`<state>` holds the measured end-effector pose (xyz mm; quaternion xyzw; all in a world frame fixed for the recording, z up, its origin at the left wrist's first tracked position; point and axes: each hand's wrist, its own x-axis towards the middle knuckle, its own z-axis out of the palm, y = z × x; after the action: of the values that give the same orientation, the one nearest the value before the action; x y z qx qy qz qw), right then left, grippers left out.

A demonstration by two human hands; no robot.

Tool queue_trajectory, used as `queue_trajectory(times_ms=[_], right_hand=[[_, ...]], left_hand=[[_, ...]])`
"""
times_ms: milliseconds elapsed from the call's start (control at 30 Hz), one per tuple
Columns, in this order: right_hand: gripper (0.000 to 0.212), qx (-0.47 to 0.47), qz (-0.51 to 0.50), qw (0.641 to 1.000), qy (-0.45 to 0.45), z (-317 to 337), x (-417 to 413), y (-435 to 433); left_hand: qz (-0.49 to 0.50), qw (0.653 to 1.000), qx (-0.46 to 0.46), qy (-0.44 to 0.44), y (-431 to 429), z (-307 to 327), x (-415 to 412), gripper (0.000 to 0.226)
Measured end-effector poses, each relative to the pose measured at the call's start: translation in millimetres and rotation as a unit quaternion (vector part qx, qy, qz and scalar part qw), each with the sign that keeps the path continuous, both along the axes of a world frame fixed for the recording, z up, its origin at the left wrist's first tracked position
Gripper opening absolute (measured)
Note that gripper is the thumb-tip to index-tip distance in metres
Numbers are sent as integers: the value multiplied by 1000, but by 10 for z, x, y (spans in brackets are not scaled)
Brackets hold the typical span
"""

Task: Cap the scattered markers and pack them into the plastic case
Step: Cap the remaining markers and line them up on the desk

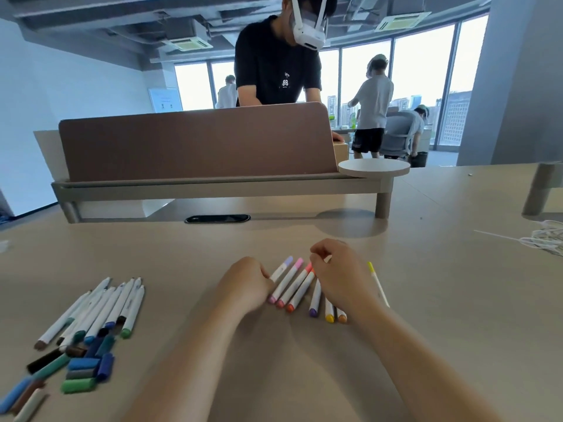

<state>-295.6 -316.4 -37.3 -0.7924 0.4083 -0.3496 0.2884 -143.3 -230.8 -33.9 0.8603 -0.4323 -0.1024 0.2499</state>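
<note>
Nearest, bottom left: loose caps (82,363) in blue, green, teal, brown and black, heaped on the table (441,345). Just past them lies a bundle of uncapped markers (133,310) with white barrels, roughly parallel, tips pointing away and coloured ends toward the caps.

Both forearms come in from the bottom edge. Left hand (246,281) is curled into a loose fist, knuckles against the near end of a lilac marker (281,268); cannot tell if it actually grips it. Right hand (338,275) is arched over the right part of the row, fingers bent, fingertips down by the red cap. Something whitish shows between the fingers, but whether it is pinched is unclear.

Between and under the hands is a row of capped markers (285,281), side by side and slanted: lilac, pink, red, orange, then purple, yellow and orange ends poking out below the right palm. A thin yellow marker (378,284) lies apart, just right of the right hand.

Farther back are a black cable slot (217,218) in the tabletop and a white cord tangle (545,237) at the right edge. Then a raised shelf (213,190) on legs carries a brown divider panel (195,144) and a round white disc (374,169).

Behind the divider a person in a black shirt (277,71) wears a white headset. More people stand by the windows (426,71).
</note>
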Motion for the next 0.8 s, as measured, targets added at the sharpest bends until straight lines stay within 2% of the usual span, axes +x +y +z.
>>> queue_trajectory(times_ms=[133,233,333,400,667,800], right_hand=[[18,-30,0,999,12,-28,57,-10],[20,-32,-1,999,29,-20,67,31],[21,-33,26,997,70,53,74,164],[20,-59,59,993,87,141,151,272],[22,-39,138,988,64,460,772,947],[20,-18,177,977,114,378,1168,1297]], left_hand=[[-9,1000,-14,8,-26,-35,38,24],[27,994,-103,4,-27,36,-30,26],[34,973,-198,112,68,223,-155,24],[15,957,-245,154,172,351,-200,23],[11,954,-286,93,1034,556,212,24],[44,954,-286,77,1549,558,577,25]])
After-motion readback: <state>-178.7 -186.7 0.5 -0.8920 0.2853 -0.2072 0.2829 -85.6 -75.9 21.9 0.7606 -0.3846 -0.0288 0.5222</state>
